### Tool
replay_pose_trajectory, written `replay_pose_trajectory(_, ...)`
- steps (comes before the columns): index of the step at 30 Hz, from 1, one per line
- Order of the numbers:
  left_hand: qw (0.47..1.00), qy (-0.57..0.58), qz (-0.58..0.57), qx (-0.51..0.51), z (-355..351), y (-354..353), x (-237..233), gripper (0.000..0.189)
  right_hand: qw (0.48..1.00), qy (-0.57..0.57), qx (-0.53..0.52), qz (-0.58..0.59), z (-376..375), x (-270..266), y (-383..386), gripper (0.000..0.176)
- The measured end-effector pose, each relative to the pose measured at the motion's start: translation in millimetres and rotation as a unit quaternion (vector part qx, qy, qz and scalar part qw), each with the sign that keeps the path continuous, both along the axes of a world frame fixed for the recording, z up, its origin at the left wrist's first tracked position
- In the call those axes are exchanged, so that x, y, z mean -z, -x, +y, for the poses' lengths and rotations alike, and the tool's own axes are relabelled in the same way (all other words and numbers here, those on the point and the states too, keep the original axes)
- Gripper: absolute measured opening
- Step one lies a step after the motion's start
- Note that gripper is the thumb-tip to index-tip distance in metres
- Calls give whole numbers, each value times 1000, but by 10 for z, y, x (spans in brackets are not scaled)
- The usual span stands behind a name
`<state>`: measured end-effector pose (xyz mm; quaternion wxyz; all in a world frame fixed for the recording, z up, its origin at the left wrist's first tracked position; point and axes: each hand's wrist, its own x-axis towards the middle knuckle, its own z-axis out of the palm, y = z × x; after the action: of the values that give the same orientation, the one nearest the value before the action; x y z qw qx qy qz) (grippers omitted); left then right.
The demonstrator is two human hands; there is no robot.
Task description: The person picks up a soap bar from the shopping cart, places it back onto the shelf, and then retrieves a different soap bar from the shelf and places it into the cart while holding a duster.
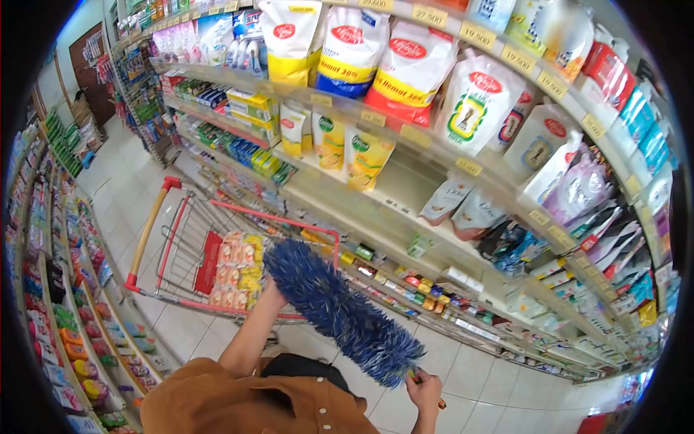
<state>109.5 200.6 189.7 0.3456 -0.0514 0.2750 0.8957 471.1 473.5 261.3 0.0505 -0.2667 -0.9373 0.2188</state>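
A blue fluffy duster (pixel 343 311) stretches diagonally in front of the body, over the floor and past the cart's corner. My right hand (pixel 424 390) is closed round the duster's handle at its lower right end; a short brown tip sticks out below the fist. My left hand (pixel 273 295) is at the upper left end of the duster, its fingers mostly hidden behind the blue fibres. The shopping cart (pixel 338 242) with red rims stands just beyond my left hand, and packs (pixel 238 271) in orange and yellow wrapping lie in it.
Shelves with price tags (pixel 477 34) curve across the front and right, holding detergent pouches (pixel 412 69), yellow refill pouches (pixel 367 155) and boxes. Another stocked shelf (pixel 72 289) runs along the left. Pale floor tiles (pixel 119 173) lead back to a brown door (pixel 92 69).
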Motion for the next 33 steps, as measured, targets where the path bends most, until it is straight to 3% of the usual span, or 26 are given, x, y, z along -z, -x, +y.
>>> replay_pose_trajectory(3, 992, 118, -23, -23, 31, 5, -127, 50, 998, 1, 17, 59, -31, -73, 52, 27)
replay_pose_trajectory(5, 982, 183, -14, -48, 25, -74, -269, 51, 999, -18, 21, 29, -43, -95, 120, 28)
replay_pose_trajectory(8, 982, 154, -29, -110, 44, -73, -240, 56, 999, 7, 34, 16, -189, -169, 199, 30)
replay_pose_trajectory(11, 996, 18, -18, -86, -23, -94, -551, 68, 999, -8, 4, 45, -197, -153, 128, 30)
replay_pose_trajectory(12, 994, -19, 25, -106, -44, -1, -335, 78, 999, 10, 0, 36, -165, -138, 86, 27)
replay_pose_trajectory(15, 980, -164, 104, -51, -209, 88, -245, 82, 1000, -7, -19, 11, -115, -133, 93, 26)
replay_pose_trajectory(19, 991, 54, -34, -117, -224, -36, -709, 100, 999, -5, 28, 31, -330, -411, 374, 26)
replay_pose_trajectory(20, 995, 21, -2, -96, -239, -15, -697, 108, 998, -20, 26, 49, -329, -422, 421, 26)
replay_pose_trajectory(23, 989, 7, -91, -119, -276, -48, -844, 103, 997, -29, 22, 67, -352, -380, 382, 25)
replay_pose_trajectory(25, 992, 15, -7, -127, -426, -22, -635, 105, 999, 10, 7, 37, -356, -525, 332, 25)
replay_pose_trajectory(28, 991, -13, 81, -110, -511, -28, -716, 109, 999, -12, -23, 23, -320, -617, 201, 23)
replay_pose_trajectory(33, 996, -45, -20, -76, -558, -223, -779, 109, 999, -23, 19, 16, -411, -564, 197, 24)
